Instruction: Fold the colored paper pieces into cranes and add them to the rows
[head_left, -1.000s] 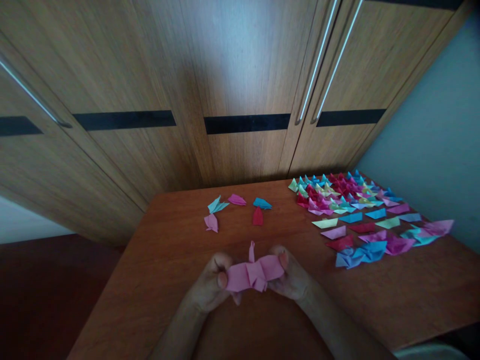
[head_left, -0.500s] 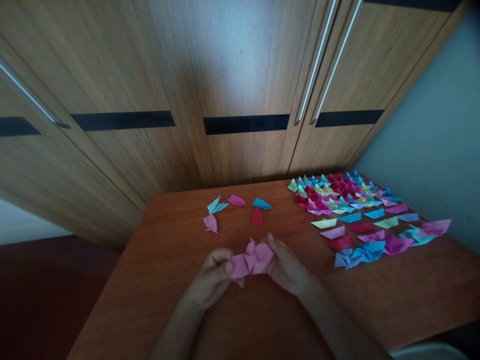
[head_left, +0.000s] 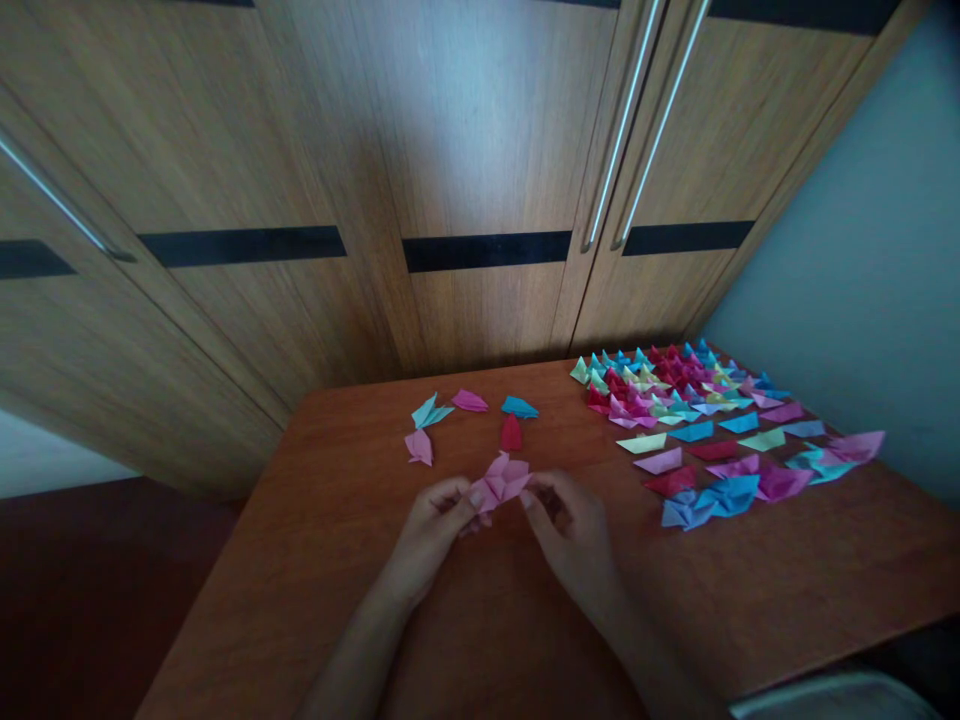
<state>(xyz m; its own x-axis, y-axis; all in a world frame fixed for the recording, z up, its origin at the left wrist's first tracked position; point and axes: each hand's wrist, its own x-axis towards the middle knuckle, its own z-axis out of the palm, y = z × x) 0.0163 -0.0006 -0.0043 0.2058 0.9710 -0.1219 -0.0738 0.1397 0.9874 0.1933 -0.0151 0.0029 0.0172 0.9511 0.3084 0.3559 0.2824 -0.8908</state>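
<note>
A pink folded-paper piece [head_left: 501, 484] with several flaps is held above the table in front of me. My left hand [head_left: 439, 525] pinches its left side between thumb and fingers. At the right corner, the thumb and forefinger of my right hand [head_left: 574, 525] close on the paper's edge. Just beyond it lie a red folded paper [head_left: 511, 433] and a blue one [head_left: 520, 407]. Farther left are a magenta folded piece [head_left: 469, 400], a light-blue one [head_left: 431, 411] and a pink one [head_left: 420, 447].
On the right side of the wooden table [head_left: 300, 560], many coloured paper boats [head_left: 667, 385] stand in rows, with flat folded papers [head_left: 694, 431] in front of them. A wooden wardrobe [head_left: 480, 320] rises behind the table. A pale wall [head_left: 840, 260] borders the right.
The pink paper has moved slightly away from me and turned to a tilt. My right hand has shifted its hold from the side to the right corner.
</note>
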